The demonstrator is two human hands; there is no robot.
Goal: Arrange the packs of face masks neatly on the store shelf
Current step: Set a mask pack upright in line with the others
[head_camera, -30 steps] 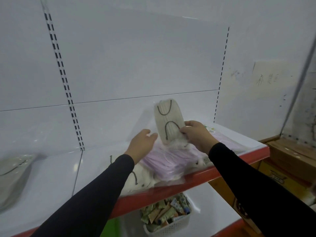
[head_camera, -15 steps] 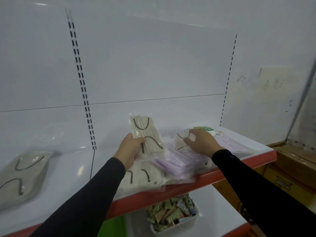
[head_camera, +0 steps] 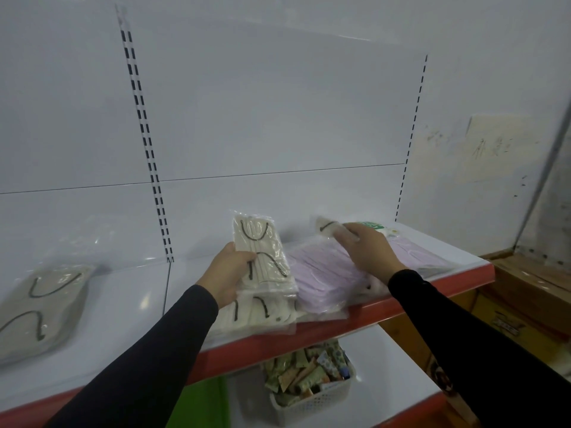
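At the middle of the frame the left hand (head_camera: 230, 273) has its fingers (head_camera: 247, 257) curled round the lower left edge of a beige mask pack (head_camera: 262, 251), thumb on the front, holding it upright and tilted slightly back above the shelf (head_camera: 123, 319). Black ear loops show through its clear wrapper. Just below it a second beige pack (head_camera: 262, 313) lies flat near the shelf's red front edge (head_camera: 340, 332), partly hidden by the left wrist.

Right of centre the right hand (head_camera: 369, 251) reaches over the pile, its fingertips (head_camera: 346, 234) pinching the end of another beige pack (head_camera: 327, 226) lifted a little at the back. Under that hand a stack of pink mask packs (head_camera: 321, 279) lies flat, spreading to the right end of the shelf. Behind the hand a white packet with a green label (head_camera: 375, 226) is partly visible.

At the far left of the frame one more beige pack (head_camera: 40, 307) lies by itself on the shelf, well apart from the others. Both arms wear black sleeves (head_camera: 148, 366).

In the lower middle, on the shelf beneath, a white basket (head_camera: 312, 403) holds small colourful sachets (head_camera: 309, 369). Brown cardboard boxes (head_camera: 531, 291) sit at the right edge.
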